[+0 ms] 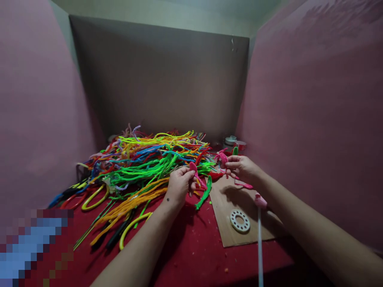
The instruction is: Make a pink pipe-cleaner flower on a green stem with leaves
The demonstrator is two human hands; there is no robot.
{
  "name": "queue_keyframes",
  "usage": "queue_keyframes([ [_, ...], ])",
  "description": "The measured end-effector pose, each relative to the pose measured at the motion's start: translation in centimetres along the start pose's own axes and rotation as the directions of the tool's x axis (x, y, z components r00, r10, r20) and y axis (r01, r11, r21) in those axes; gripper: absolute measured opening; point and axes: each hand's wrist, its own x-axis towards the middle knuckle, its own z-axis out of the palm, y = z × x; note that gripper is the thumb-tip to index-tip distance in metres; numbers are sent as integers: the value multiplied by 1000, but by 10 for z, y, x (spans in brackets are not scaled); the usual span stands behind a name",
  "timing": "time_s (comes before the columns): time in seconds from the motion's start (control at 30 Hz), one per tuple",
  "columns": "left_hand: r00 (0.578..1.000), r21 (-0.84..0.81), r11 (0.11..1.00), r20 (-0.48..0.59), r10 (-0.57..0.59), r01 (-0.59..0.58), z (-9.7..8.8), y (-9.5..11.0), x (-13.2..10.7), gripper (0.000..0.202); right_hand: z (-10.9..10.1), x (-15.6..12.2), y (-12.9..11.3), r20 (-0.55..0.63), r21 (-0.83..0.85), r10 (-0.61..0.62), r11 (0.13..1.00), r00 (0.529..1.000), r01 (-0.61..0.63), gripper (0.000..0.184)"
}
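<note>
My left hand (178,185) pinches a pink fuzzy petal shape (193,167), apparently bent from pipe cleaner. To its right, my right hand (243,167) has its fingers closed on a pink pipe-cleaner flower piece (222,156) with several petals. The two pink pieces are held apart. Just right of my left hand lies a green leaf shape (206,194) on the red cloth. Below my right hand, another pink strip (243,183) rests over a cardboard sheet (218,217). A large heap of coloured pipe cleaners (146,173) spreads beyond and left of my left hand.
On the cardboard lies a white ring with holes (239,221). A pale rod (260,247) topped by a pink piece stands in front. Yellow-handled tools (95,201) lie at the left. Small containers (230,140) stand at the back right. Pink walls (323,99) flank the red-covered surface (191,255).
</note>
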Motion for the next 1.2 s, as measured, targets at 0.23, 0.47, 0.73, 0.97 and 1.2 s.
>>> queue_keyframes([
  [0.23,1000,1,1000,15,-13,13,-1,-3,0,17,10,-25,-15,230,712,-160,700,960,-54,28],
  [0.47,1000,8,1000,12,-1,1,1,0,-4,18,28,-32,-21,220,672,-165,740,961,-27,33],
  [0.73,992,-107,994,127,-8,22,2,8,-7,15,46,-37,-24,308,561,-133,825,942,-67,18],
  [0.97,974,-141,988,223,-26,59,1,16,-11,16,50,-44,-20,477,564,-166,811,863,-156,12],
  [1.2,962,-63,997,272,-26,45,4,18,-16,21,52,-39,-12,478,606,-218,783,851,-139,15],
])
